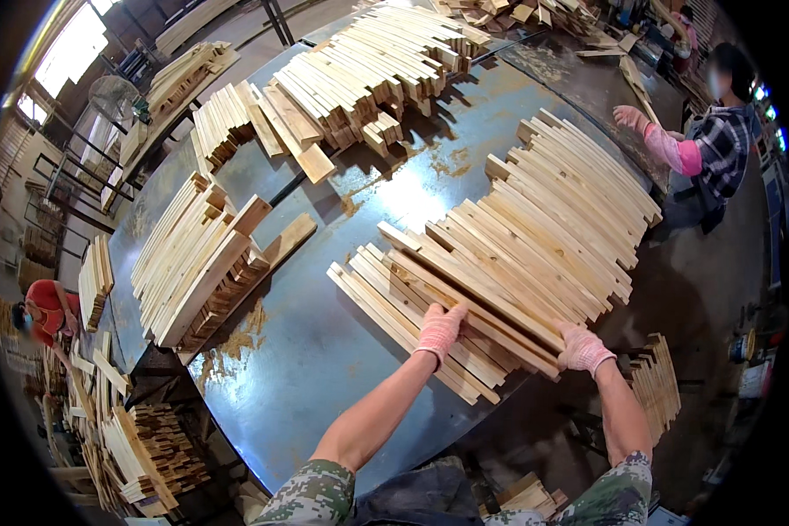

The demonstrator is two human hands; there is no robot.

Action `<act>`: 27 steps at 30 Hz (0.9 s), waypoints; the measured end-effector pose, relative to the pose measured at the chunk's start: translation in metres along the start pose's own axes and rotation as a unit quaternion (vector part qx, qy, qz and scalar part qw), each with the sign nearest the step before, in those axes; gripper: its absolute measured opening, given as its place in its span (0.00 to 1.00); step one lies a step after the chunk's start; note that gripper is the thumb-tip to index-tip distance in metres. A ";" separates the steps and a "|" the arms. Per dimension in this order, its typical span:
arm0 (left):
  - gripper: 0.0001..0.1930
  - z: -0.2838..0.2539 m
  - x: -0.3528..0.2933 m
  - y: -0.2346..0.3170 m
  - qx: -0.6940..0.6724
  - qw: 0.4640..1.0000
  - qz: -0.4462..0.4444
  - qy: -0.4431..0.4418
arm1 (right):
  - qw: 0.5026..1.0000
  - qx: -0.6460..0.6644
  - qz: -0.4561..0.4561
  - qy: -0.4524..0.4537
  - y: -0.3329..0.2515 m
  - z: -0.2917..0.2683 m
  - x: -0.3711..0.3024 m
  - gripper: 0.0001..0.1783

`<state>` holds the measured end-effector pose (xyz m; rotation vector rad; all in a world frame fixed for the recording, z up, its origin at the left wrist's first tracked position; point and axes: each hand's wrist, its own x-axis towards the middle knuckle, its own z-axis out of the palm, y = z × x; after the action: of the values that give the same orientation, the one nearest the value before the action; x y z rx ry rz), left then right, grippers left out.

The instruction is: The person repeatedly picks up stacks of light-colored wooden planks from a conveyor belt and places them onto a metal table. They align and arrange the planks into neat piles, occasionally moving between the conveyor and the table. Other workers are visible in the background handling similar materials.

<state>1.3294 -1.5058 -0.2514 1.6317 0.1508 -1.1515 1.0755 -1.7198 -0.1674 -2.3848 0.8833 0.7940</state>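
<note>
My left hand (441, 333), in a pink-and-white knit glove, is closed on the near side of a wooden strip (500, 335) at the front of the table. My right hand (583, 348), gloved alike, grips the near end of a pale wooden strip (473, 291) beside it. Part of its fingers is hidden behind the wood. Several loose strips (403, 320) lie flat to the left of my left hand. Beyond my hands, a wide row of strips (543, 210) lies side by side, its ends uneven.
The blue metal table (324, 403) carries sawdust patches, a stack of strips (193, 263) at left and a larger pile (368, 70) at the back. A co-worker (719, 131) stands at right; another person (48, 307) bends at far left beside stacked wood (158, 456).
</note>
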 end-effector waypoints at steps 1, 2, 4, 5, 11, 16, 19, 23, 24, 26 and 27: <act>0.20 0.006 0.006 -0.004 0.050 0.999 -0.001 0.006 | 0.999 0.026 -0.003 -0.039 -0.006 -0.005 -0.003 0.53; 0.30 0.008 0.007 -0.007 0.042 0.999 -0.012 -0.026 | 0.996 0.069 -0.012 -0.057 -0.013 -0.012 -0.005 0.55; 0.31 0.014 0.009 -0.022 0.091 0.994 0.008 -0.057 | 0.969 0.224 -0.003 -0.099 -0.057 -0.042 -0.016 0.55; 0.32 0.018 0.009 -0.028 0.117 0.990 0.017 -0.078 | 0.972 0.227 -0.013 -0.063 -0.072 -0.039 -0.016 0.57; 0.36 0.001 -0.024 -0.051 0.038 0.970 -0.006 -0.240 | 0.982 -0.028 0.007 0.187 -0.130 0.038 0.060 0.66; 0.36 -0.067 -0.107 -0.078 0.087 0.979 0.033 -0.179 | 0.980 -0.043 0.003 0.196 -0.147 0.027 0.050 0.63; 0.37 -0.120 -0.159 -0.107 0.033 0.990 -0.003 -0.139 | 0.981 -0.008 0.002 0.194 -0.146 0.032 0.039 0.60; 0.35 -0.202 -0.214 -0.155 -0.015 0.998 0.002 -0.060 | 0.980 0.029 0.043 0.194 -0.171 0.046 -0.012 0.56; 0.34 -0.225 -0.221 -0.176 -0.028 0.999 0.006 -0.043 | 0.980 0.046 0.059 0.186 -0.180 0.051 -0.038 0.56; 0.32 -0.263 -0.237 -0.211 -0.055 0.998 -0.001 -0.028 | 0.972 0.109 0.054 0.200 -0.167 0.102 -0.069 0.58; 0.31 -0.278 -0.245 -0.226 -0.075 0.997 -0.008 -0.023 | 0.966 0.136 0.051 0.213 -0.177 0.114 -0.103 0.60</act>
<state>1.2294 -1.0836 -0.2386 1.4734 0.2165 -1.1613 1.0942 -1.4877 -0.1422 -2.3070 1.2039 0.1706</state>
